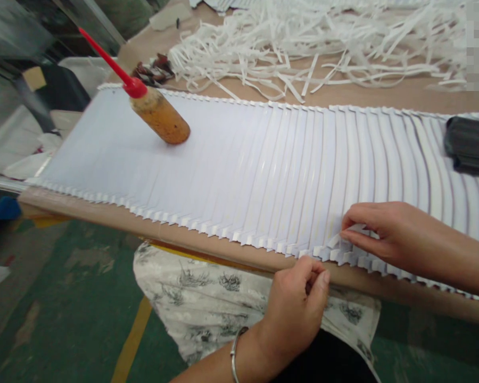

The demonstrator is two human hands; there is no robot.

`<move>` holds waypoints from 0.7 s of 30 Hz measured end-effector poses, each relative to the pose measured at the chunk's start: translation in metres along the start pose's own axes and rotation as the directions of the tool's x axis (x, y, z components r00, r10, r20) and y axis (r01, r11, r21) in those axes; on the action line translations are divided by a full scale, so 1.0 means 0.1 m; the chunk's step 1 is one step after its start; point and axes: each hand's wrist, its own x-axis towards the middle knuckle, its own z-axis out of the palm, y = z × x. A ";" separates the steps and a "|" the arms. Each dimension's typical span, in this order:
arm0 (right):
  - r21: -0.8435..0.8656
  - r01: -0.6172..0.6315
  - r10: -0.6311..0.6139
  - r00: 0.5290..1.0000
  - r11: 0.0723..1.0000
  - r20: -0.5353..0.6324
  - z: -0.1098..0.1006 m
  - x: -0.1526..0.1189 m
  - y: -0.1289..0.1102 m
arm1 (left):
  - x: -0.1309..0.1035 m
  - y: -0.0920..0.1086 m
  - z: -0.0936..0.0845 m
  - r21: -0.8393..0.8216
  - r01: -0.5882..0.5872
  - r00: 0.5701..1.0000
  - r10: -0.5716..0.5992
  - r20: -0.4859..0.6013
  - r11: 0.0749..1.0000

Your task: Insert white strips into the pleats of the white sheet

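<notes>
A long row of overlapping white strips (pixel 223 159) with folded tabs along both edges lies on the brown table. My right hand (pixel 377 229) pinches a thin white paper strip above the near edge of the row. Close by on the left, my left hand (pixel 299 298), with a bangle on its wrist, is curled at the table's edge beside the tabs; its fingertips are pressed together and anything between them is too small to make out. An amber glue bottle (pixel 162 117) with a long red nozzle stands on the strips at the left.
Loose white paper ribbons (pixel 303 48) are heaped on the table's far side. A black object (pixel 471 146) rests on the strips at the right. Dark brown scraps (pixel 155 69) lie behind the bottle. Patterned cloth (pixel 215 298) hangs below the table's near edge (pixel 104 213).
</notes>
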 end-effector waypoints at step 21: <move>-0.192 0.143 -0.146 0.989 0.971 0.001 -0.09 0.23 -0.03 | 0.25 0.03 -0.08 0.857 -0.388 0.847 0.498 0.186 0.339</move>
